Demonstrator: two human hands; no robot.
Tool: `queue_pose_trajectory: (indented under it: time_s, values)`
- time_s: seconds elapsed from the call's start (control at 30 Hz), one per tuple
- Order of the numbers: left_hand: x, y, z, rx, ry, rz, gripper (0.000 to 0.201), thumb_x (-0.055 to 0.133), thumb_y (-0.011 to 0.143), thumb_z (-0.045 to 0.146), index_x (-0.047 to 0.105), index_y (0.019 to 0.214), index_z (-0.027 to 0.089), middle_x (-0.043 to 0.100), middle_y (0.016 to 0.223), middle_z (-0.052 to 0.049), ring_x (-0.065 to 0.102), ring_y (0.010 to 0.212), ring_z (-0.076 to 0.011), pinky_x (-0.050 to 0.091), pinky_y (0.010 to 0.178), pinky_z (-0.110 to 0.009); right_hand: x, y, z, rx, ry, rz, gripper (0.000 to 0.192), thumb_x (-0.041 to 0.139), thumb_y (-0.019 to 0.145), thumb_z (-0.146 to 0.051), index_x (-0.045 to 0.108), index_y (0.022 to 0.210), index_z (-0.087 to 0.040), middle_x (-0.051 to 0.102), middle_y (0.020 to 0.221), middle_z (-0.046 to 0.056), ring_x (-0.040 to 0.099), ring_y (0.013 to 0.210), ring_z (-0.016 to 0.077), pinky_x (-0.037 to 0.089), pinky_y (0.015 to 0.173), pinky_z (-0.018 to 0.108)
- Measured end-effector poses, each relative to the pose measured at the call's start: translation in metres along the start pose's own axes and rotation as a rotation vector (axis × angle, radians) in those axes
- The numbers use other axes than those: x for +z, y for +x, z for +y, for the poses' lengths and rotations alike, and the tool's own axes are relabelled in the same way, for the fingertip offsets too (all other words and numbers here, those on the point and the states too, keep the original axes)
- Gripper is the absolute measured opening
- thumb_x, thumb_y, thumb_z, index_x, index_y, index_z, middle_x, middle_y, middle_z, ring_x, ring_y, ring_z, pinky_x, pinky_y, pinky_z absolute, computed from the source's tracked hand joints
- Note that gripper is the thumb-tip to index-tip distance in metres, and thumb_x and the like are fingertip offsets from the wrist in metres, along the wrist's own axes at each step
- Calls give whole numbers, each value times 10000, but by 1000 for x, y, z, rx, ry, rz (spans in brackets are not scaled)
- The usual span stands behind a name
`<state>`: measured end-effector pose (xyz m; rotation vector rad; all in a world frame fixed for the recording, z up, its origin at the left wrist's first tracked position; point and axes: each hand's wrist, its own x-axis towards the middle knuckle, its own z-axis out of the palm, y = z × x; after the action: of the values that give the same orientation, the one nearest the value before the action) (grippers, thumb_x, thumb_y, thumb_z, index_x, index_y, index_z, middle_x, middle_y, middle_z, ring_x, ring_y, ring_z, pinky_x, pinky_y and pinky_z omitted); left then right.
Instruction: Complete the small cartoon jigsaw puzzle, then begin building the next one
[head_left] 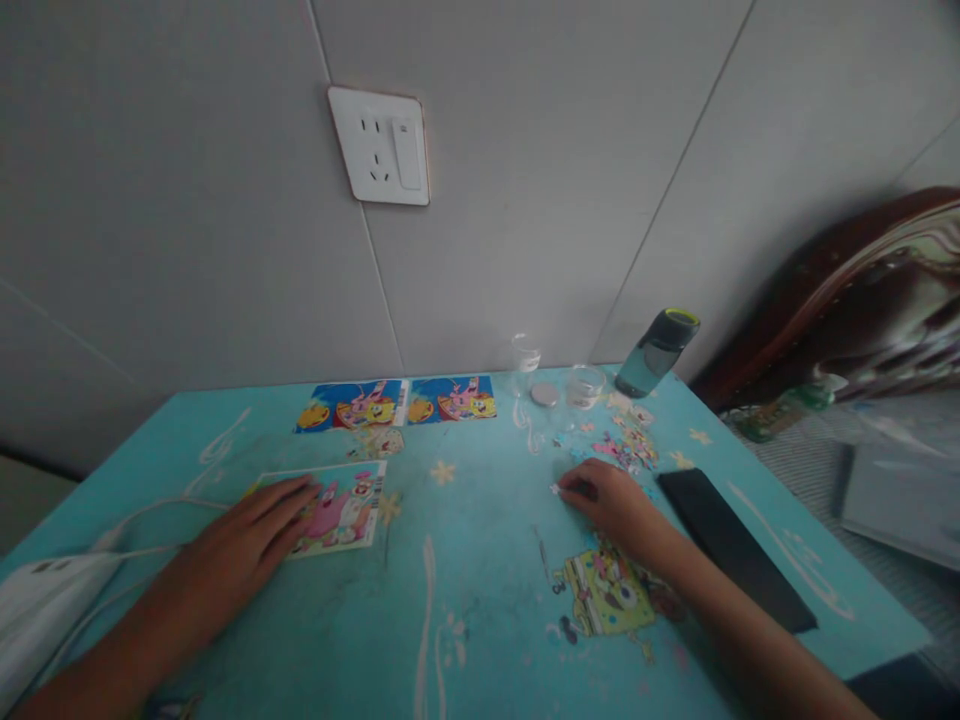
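The left hand [259, 525] lies flat and relaxed over a rectangular, colourful cartoon card [349, 515], the right hand [611, 502] pinches a tiny pale piece [555, 489], and the loose, multicoloured heap of small pieces [631, 446] just beyond it suggests much is left undone.

The turquoise tabletop [480, 560] is patterned with white swirls [428, 575], pale-yellow flowers [442, 472] and, near right, a yellow cartoon figure [611, 595], the two far cards [450, 400] are printed in blue, pink and yellow, the nearer left card [337, 510] is bordered in white, and the scattered pieces [630, 445] at right are multicoloured.
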<state>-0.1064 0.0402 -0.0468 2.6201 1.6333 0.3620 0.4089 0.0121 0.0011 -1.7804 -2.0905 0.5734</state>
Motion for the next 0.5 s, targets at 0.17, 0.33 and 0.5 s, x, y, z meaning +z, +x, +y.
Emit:
queue_pose_trajectory:
  time_s: [0.17, 0.33, 0.5]
  values:
    - [12, -1, -11, 78, 2, 86, 462, 302, 986, 410, 608, 1306, 276, 605, 1380, -30, 586, 1247, -252, 484, 1066, -445, 3, -2, -6, 54, -13, 43, 167, 621, 886, -273, 753, 966, -210, 724, 961, 78, 666, 866, 219, 484, 800, 323]
    - [31, -14, -9, 183, -1, 224, 558, 262, 980, 202, 350, 1512, 347, 627, 1329, -25, 587, 1235, -227, 505, 1037, -453, 6, -7, -8, 152, -40, 89, 170, 643, 871, -327, 744, 937, -207, 731, 919, 75, 659, 828, 225, 463, 738, 315]
    - [12, -17, 32, 290, -10, 316, 486, 310, 981, 173, 519, 1410, 262, 636, 1292, -49, 575, 1236, -235, 454, 1102, -453, 1, 2, -24, 177, -27, 53, 149, 658, 857, -316, 743, 882, -196, 721, 789, 42, 628, 692, 180, 433, 639, 280]
